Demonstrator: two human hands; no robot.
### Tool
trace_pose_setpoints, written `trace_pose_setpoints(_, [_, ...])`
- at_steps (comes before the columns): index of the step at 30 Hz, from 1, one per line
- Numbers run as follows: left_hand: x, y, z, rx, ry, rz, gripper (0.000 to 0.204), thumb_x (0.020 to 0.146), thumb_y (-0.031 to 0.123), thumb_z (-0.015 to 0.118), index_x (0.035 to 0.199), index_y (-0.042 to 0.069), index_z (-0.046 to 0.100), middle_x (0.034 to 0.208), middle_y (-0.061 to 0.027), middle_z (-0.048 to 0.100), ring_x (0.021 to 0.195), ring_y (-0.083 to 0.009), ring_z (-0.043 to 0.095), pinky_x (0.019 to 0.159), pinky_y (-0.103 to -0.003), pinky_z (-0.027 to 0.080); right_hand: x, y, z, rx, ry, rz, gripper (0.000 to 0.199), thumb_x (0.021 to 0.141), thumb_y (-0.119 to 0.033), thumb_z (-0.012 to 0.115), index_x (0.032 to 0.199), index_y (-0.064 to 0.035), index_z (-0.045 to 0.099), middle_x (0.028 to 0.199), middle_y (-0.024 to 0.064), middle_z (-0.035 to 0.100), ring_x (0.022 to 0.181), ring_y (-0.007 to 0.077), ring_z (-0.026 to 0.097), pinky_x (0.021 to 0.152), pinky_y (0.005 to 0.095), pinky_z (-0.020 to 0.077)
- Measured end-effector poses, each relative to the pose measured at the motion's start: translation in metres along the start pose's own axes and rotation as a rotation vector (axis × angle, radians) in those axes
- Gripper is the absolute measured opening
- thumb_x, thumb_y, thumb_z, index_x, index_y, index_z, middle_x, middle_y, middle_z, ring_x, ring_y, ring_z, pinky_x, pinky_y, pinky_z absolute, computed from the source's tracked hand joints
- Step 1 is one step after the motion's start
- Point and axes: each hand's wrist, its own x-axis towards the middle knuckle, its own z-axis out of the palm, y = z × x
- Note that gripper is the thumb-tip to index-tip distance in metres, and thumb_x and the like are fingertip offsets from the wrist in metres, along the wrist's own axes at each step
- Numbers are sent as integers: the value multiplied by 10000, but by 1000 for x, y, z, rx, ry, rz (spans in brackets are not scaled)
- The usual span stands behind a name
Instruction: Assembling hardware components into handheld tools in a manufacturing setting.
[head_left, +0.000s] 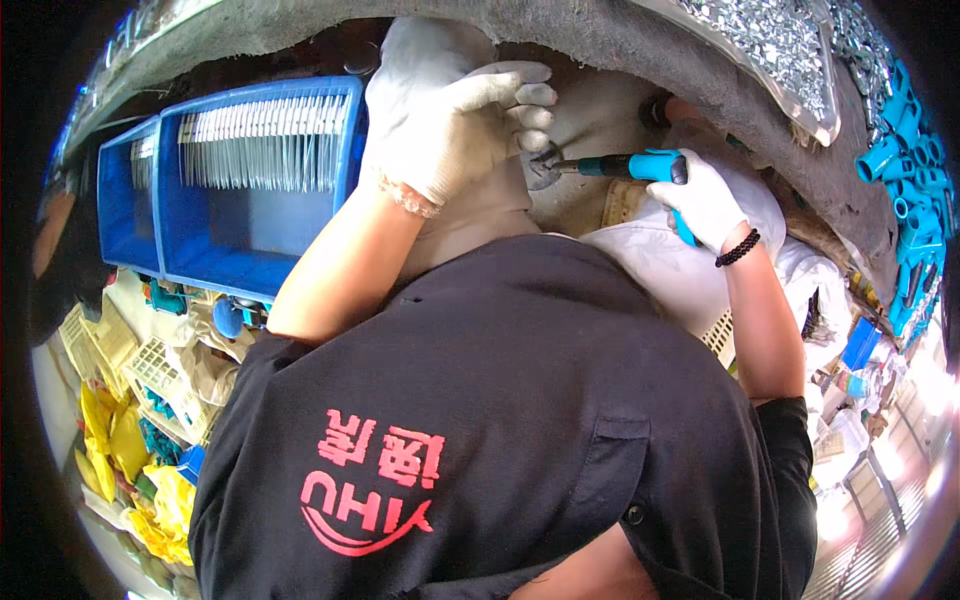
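The blue-and-black, pistol-shaped power driver [632, 166] is below the near edge of the grey-cloth-covered bench [640, 48], right of that edge's middle, its slim tip pointing left. The white-gloved right hand [700, 200] has its grip clamped round the driver's handle. The white-gloved left hand [455, 135] is up by the near edge, fingers curled (whether that grip is on anything, I cannot tell). By the tip is a small, dark metallic piece [542, 168], too blurred to identify; contact is unclear.

The driver will probably feel stiff and fairly weighty, its smooth casing a little slippery in fabric gloves; the handle looks the best hold, well clear of the tip.

Left of the left hand, below the near edge, is a blue plastic crate [250, 225] with thin, pale strips [260, 140] in a row. Shiny metal bits [765, 45] lie toward the bench's right end.
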Motion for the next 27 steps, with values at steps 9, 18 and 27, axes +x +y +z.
trace_pose_setpoints(9, [2, -5, 4, 129, 28, -27, 577, 911, 288, 661, 1356, -36, 488, 1091, -149, 637, 934, -276, 620, 863, -422, 501, 8, 13, 8, -95, -35, -9, 392, 837, -181, 732, 1157, -23, 569, 837, 75, 602, 645, 155, 610, 572, 314, 510])
trace_pose_setpoints(18, [-10, 8, 49, 1875, -554, 725, 321, 808, 251, 727, 1065, 59, 727, 1091, -153, 677, 1019, -266, 659, 944, -354, 527, -20, -42, 44, -773, -1, -211, 302, 841, -139, 583, 1117, -17, 591, 1075, 254, 673, 968, 431, 665, 840, 486, 544])
trace_pose_setpoints(27, [117, -139, -4, 2373, -357, -167, 159, 751, 231, 743, 853, 117, 786, 910, -126, 755, 820, -308, 723, 751, -426, 571, 12, -20, 49, -873, 18, -216, 311, 808, -349, 620, 929, -108, 776, 981, 207, 730, 946, 382, 704, 843, 475, 557])
